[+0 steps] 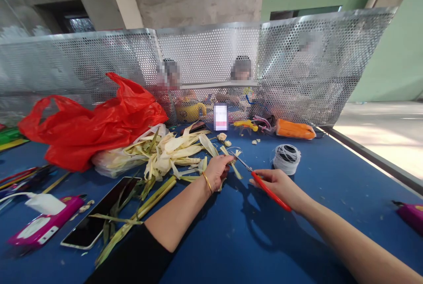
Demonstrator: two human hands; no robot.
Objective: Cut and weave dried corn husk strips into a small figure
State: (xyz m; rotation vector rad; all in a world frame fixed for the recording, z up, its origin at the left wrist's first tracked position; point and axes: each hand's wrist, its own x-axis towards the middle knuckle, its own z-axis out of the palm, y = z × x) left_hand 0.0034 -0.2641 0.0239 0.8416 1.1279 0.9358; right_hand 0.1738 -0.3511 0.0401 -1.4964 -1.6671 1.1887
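My left hand (pixel 218 170) is closed in a pinch on a small bundle of pale corn husk (pixel 235 168), whose strips stick out past the fingers. In my right hand (pixel 280 186) is a pair of red-handled scissors (pixel 270 192), gripped by the handles. The scissors' metal blades point up and left and reach the husk beside my left fingertips. Whether the blades touch it I cannot tell. A heap of loose corn husks (pixel 172 149) lies left of my left hand. A spool of white string (pixel 287 159) stands just beyond my right hand.
A red plastic bag (pixel 95 125) rises at the back left. A phone (pixel 102 213) and a magenta power strip (pixel 48 222) lie at left. A lit phone (pixel 220 116) stands before the perforated metal screen (pixel 208 50), with people behind it. An orange pouch (pixel 295 129) lies right.
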